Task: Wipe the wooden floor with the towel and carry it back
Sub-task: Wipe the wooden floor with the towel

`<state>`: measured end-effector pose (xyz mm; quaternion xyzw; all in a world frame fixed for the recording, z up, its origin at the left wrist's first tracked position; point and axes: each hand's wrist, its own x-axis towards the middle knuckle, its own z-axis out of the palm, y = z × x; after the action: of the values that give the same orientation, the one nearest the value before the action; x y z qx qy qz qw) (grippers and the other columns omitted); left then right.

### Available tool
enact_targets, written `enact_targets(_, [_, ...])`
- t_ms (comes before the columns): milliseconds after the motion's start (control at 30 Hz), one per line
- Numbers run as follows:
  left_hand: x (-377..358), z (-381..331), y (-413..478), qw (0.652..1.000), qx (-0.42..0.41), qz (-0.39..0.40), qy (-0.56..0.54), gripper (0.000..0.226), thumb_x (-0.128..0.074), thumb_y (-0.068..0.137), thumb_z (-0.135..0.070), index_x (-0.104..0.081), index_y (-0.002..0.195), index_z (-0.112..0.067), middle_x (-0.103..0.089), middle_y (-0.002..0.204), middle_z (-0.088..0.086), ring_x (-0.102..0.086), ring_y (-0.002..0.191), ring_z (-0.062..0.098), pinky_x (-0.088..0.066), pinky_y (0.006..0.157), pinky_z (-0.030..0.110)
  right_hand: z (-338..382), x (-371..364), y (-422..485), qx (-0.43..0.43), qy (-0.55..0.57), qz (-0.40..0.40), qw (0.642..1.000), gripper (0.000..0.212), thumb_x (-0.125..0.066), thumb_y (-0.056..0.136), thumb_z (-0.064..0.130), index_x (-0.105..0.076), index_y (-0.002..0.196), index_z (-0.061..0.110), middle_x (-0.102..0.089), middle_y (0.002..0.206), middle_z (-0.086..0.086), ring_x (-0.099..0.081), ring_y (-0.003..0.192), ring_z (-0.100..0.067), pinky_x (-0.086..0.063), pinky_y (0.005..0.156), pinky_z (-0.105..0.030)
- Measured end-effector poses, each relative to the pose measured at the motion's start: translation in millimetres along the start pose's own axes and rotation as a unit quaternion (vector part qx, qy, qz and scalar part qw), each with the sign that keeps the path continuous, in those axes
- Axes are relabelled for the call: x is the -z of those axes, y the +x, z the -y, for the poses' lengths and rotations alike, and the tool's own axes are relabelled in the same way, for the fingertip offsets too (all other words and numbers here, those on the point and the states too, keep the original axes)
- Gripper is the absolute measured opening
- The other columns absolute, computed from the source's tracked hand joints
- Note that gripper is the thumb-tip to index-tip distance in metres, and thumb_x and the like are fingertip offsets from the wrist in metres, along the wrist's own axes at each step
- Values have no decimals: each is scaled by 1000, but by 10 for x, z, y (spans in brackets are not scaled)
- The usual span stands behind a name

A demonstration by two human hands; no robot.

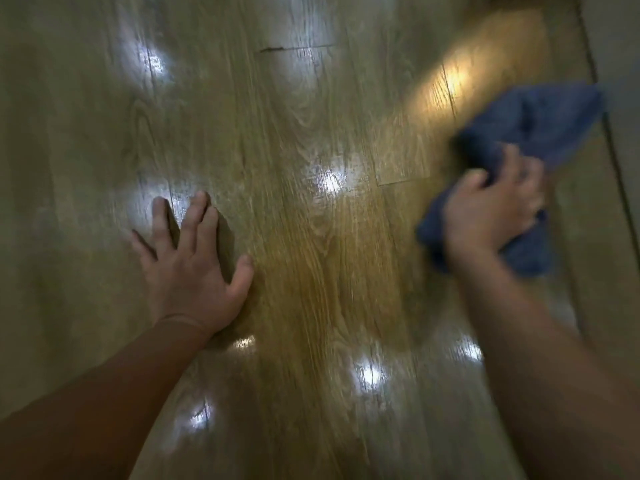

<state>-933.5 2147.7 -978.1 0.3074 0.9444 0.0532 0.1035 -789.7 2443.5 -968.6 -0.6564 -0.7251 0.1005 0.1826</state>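
— Blue towel [526, 133]: location?
— Bunched on the wooden floor [311, 271] at the right, near the pale border strip [623, 140], under the right hand [491, 209]. That grip is closed on the cloth, knuckles up, arm extended; blur suggests a wiping stroke.
— And the left hand [194, 268]?
— Flat, fingers spread, holding nothing. I judge it braces the person's weight while leaning forward.

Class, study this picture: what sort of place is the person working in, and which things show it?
Probably an indoor room of a home, seen at floor level. Glossy wood-grain floor planks reflect ceiling lights, a pale wall edge runs at right, and the right hand grips a blue towel.
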Motion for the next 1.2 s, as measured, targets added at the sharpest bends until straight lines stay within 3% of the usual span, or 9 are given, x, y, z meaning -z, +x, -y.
enact_targets(100, [-6,-1,-5,1000,0,-5,0,79,-37,81,-58,-39,144,-10,-29,162,1,-7,152,41,1,114,71,522,-54,-1274,186,53,63,979,53,-54,76,31,-66,127,27,-55,143,-9,-50,123,-41,-36,102,-49])
enact_targets(200, [-12,22,-32,1000,-9,-20,-7,83,-38,79,-55,-37,147,-7,-34,158,13,-12,150,45,-4,112,75,699,22,-1785,456,101,236,852,50,-54,79,32,-69,126,28,-56,143,-6,-49,124,-42,-37,100,-52])
enact_targets(267, [-21,34,-21,1000,-18,-12,5,78,-38,82,-55,-39,144,-8,-38,155,15,-13,149,46,-4,111,76,475,-21,-1381,530,128,263,796,51,-56,80,30,-67,129,25,-55,145,-9,-51,125,-40,-40,98,-50])
enact_targets(367, [-12,20,-12,1000,-14,-10,-5,70,-42,82,-56,-43,139,-15,-34,159,5,-11,150,44,-2,112,75,-291,138,-447,433,86,234,866,53,-58,77,23,-66,128,17,-56,142,-14,-54,126,-37,-42,105,-51])
enact_targets(500, [-11,28,-19,1000,-22,-17,0,70,-41,83,-57,-46,137,-13,-34,158,5,-12,149,47,-2,112,76,-1466,595,711,119,9,163,979,55,-43,80,31,-55,127,5,-58,125,-26,-54,117,-44,-41,105,-54])
enact_targets(633, [-5,41,-7,1000,-24,-18,-6,70,-40,83,-58,-45,137,-13,-32,159,5,-10,149,46,0,111,76,-1428,549,755,-56,5,60,997,75,-34,77,50,-49,140,10,-53,138,-24,-50,127,-41,-38,109,-47])
enact_targets(800, [-22,20,1,999,-25,-15,-18,71,-38,82,-59,-42,138,-17,-30,160,2,-8,150,43,0,111,76,-108,160,-1016,130,13,2,991,56,-54,78,30,-63,132,22,-56,140,-15,-53,122,-39,-37,104,-47])
enact_targets(1000, [-97,59,-29,999,-20,-33,4,73,-42,79,-47,-40,141,-9,-35,157,8,-11,150,40,-4,112,75,284,230,-2021,411,121,228,874,55,-52,79,32,-65,132,29,-56,141,-8,-51,124,-33,-41,98,-49])
enact_targets(1200, [-43,47,-57,998,-3,-58,-21,61,-39,83,-58,-45,130,-19,-36,156,3,-15,150,36,-4,115,71,-1788,803,-111,238,-10,163,957,65,-37,81,40,-52,142,20,-53,143,-14,-49,131,-35,-36,114,-45])
